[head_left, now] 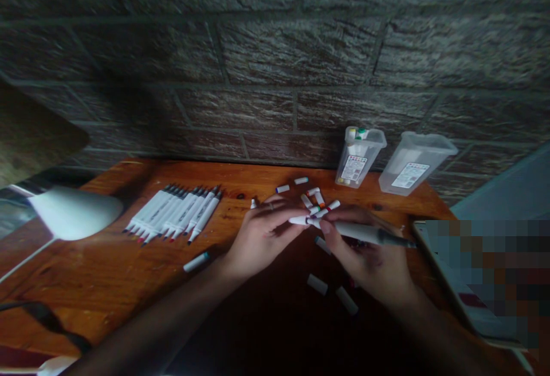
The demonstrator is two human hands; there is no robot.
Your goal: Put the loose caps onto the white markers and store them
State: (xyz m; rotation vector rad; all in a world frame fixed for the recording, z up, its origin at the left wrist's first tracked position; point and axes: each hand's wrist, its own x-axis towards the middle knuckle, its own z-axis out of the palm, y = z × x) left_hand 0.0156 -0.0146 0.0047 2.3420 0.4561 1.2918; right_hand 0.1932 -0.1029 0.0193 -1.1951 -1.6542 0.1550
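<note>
My right hand point(369, 258) is closed around a white marker point(356, 231), its dark bare end pointing right. Between the fingertips of my left hand point(262, 235) is a white marker cap point(298, 220), at or just against the marker's left, purple-tinged end; I cannot tell if it is seated. Loose caps lie around my hands: a blue-ended cap point(282, 189), an orange-ended cap point(319, 198) and a red-ended cap point(334, 206) behind them, a white cap point(317, 284) in front. To the left, a row of uncapped white markers point(176, 212) lies side by side.
Two clear plastic cases stand at the back right; the nearer-left case point(361, 158) holds a few pieces, beside another case point(415, 164). A tablet-like device point(447, 284) lies right. A lamp point(77, 212) stands left. A teal-ended cap point(196, 261) lies front left. A brick wall point(258, 49) rises behind.
</note>
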